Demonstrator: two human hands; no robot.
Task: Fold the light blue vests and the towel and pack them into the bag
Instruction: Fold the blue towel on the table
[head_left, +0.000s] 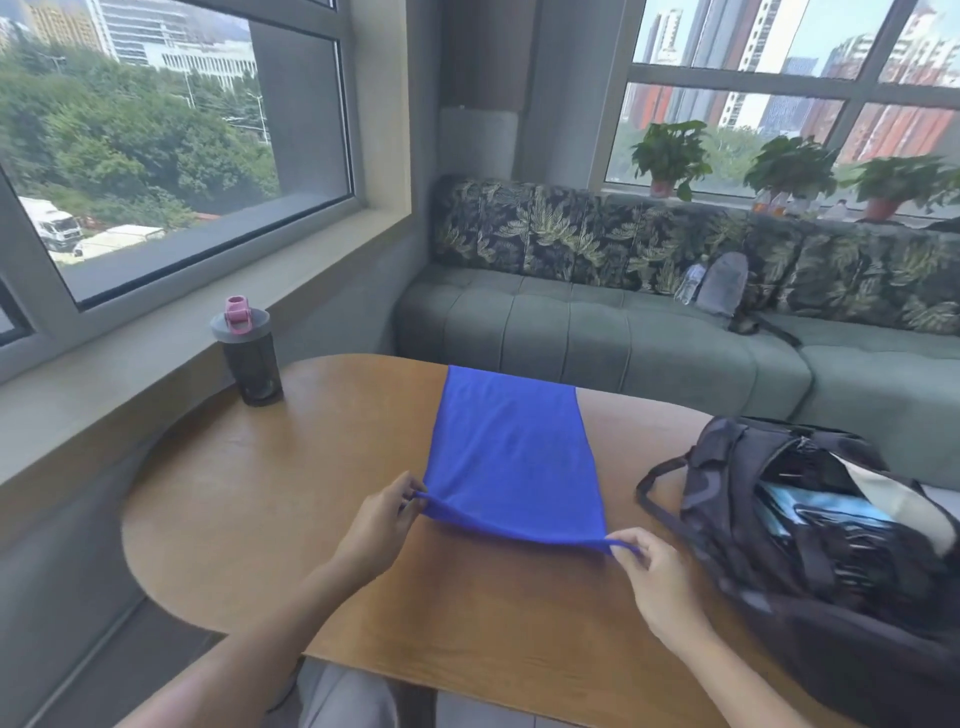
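Head view: both hands' fingers (410, 491) pinch smooth blue cloth (511, 457) corners.

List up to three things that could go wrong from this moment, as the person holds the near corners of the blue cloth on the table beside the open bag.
1. Each hand, left hand and right hand, only pinches a corner of the blue cloth; a slipping grip could leave the fold uneven.
2. The far end of the cloth reaches the table edge, so it might slide off.
3. The bag already looks full; a loosely folded cloth may not fit.
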